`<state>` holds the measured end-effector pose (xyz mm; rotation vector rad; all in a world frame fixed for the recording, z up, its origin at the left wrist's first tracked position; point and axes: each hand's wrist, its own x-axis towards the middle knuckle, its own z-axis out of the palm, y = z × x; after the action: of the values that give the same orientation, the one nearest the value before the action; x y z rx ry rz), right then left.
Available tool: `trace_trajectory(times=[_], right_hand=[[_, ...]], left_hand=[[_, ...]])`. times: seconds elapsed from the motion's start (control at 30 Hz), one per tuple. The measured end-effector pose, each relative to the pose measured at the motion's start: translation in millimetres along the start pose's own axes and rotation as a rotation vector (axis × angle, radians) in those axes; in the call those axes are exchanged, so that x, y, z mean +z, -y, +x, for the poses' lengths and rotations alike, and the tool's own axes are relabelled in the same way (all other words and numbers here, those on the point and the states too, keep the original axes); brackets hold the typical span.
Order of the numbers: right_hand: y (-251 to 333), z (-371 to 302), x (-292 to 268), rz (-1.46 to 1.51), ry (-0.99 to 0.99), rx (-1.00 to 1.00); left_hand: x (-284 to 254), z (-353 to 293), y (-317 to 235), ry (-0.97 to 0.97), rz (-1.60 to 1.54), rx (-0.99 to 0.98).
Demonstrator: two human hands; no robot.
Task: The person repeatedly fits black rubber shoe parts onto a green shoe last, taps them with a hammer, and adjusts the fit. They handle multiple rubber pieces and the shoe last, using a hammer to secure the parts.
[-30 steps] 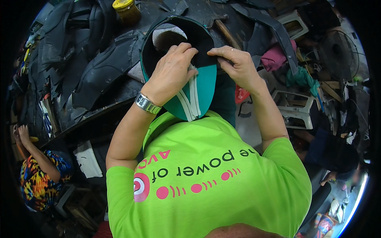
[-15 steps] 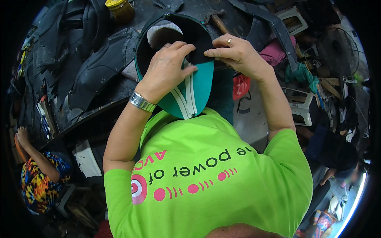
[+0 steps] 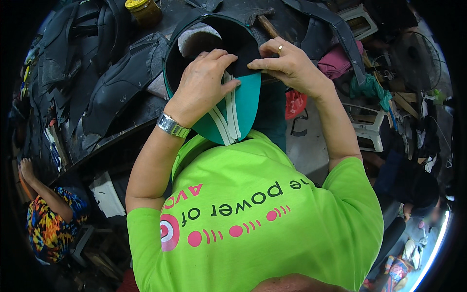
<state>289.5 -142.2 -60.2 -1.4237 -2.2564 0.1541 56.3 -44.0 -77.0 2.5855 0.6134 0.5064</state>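
Note:
I hold a teal bag-like piece (image 3: 245, 104) with white stripes and a black lining in front of my chest. My left hand (image 3: 202, 85), a metal watch on its wrist, presses on the black lining at the teal edge. My right hand (image 3: 287, 63), with a ring, pinches the same black edge from the right side. The piece's dark rounded opening (image 3: 219, 36) rises beyond my fingers, with a pale shape inside it.
Black rubber and leather pieces (image 3: 112, 82) cover the bench at the left. A yellow-lidded jar (image 3: 143, 9) stands at the top, a hammer handle (image 3: 265, 22) beside the piece. Another person in a colourful shirt (image 3: 48, 224) sits low left. White plastic stools (image 3: 365, 129) stand at right.
Both hands have shifted slightly along the black edge of the teal piece, and the piece sits a little higher in view.

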Motion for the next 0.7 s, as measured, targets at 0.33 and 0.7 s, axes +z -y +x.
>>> trace_trajectory(times=[0.33,0.7], right_hand=[[6.7,17.1,6.7,-0.071,-0.168,-0.028],[27.6,33.5,7.0,-0.030,-0.281,0.073]], left_hand=[[-1.3,-1.2,-4.7,0.013,0.047,-0.003],[-25.4,-27.9,-12.8,-0.110,-0.164,0.001]])
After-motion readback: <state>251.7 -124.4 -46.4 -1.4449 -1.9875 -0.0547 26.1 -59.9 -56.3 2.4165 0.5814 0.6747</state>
